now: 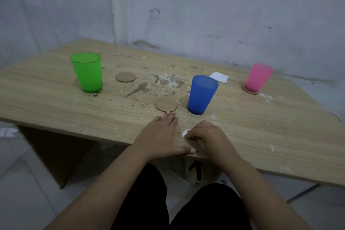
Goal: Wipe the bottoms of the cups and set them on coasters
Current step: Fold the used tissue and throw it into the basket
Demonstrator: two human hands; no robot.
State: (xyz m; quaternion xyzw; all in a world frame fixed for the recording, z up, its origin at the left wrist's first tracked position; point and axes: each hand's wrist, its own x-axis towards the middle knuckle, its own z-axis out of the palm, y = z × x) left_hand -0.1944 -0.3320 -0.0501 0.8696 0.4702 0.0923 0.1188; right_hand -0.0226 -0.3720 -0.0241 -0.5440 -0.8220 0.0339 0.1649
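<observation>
1 of 3 cups done.
Pink plastic cup [259,76] sits on its coaster at far right counter [261,136] edge; blue [202,94] and green [87,72] cups left. My right hand [209,139] fingers curl on a white wad [185,133]; left hand [160,134] lies flat, near edge.

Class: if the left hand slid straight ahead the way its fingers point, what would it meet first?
Probably the near coaster: the left hand lies flat, fingertips nearly touching its edge.
</observation>
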